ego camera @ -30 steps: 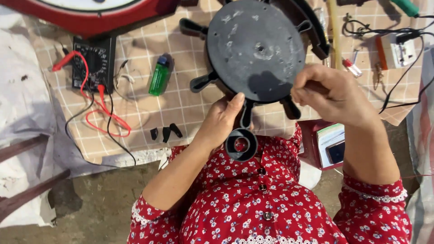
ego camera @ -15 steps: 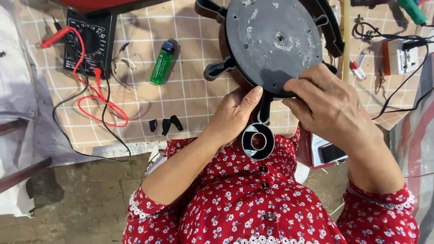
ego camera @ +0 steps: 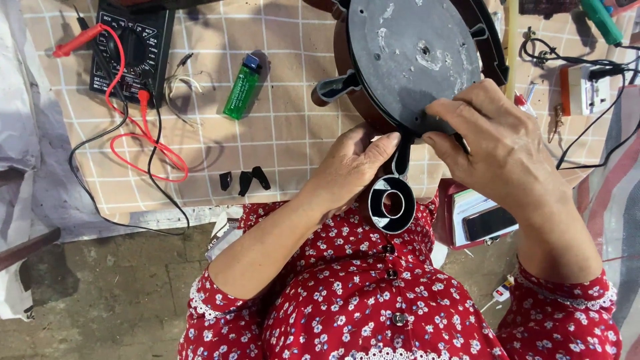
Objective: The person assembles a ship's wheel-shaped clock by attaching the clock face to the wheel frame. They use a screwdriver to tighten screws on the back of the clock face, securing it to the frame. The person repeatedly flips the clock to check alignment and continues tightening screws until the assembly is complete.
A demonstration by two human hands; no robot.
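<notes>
**Both hands grip a dark round plate over the checked desk**

The left hand (ego camera: 350, 170) and the right hand (ego camera: 497, 150) each pinch the lower rim of a dark grey round plate (ego camera: 413, 60), held tilted above the desk (ego camera: 293, 133). A black arm runs down from the plate between the hands to a ring-shaped end piece (ego camera: 392, 205) just above the person's red flowered dress. On the desk to the left lie a green lighter (ego camera: 240, 90), a black multimeter (ego camera: 133, 47) with red and black leads, and three small black parts (ego camera: 244, 181).
</notes>
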